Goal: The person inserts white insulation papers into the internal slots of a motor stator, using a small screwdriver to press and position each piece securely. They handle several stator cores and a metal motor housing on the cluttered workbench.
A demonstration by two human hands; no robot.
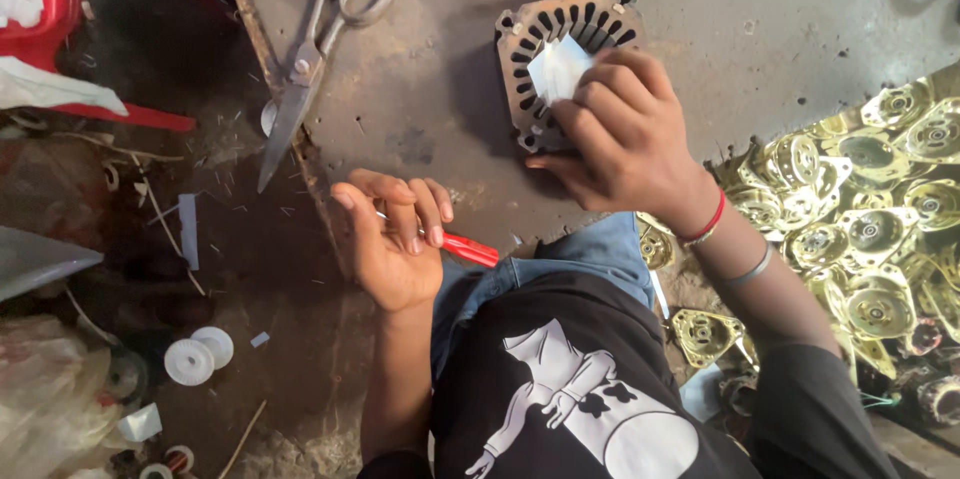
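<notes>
Your left hand [395,239] curls its fingers around a red-handled tool [470,250] near your knee, kept ready, while farther out your right hand [620,134] pinches 1 white paper piece [558,69] into the slotted metal stator [560,64] lying flat on the table [420,89], below the scissors [320,39].

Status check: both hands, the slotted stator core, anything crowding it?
Left hand curled around red-handled tool, off the core. Right hand on slotted stator core, pressing white paper. Scissors lie apart, nothing blocking.
</notes>
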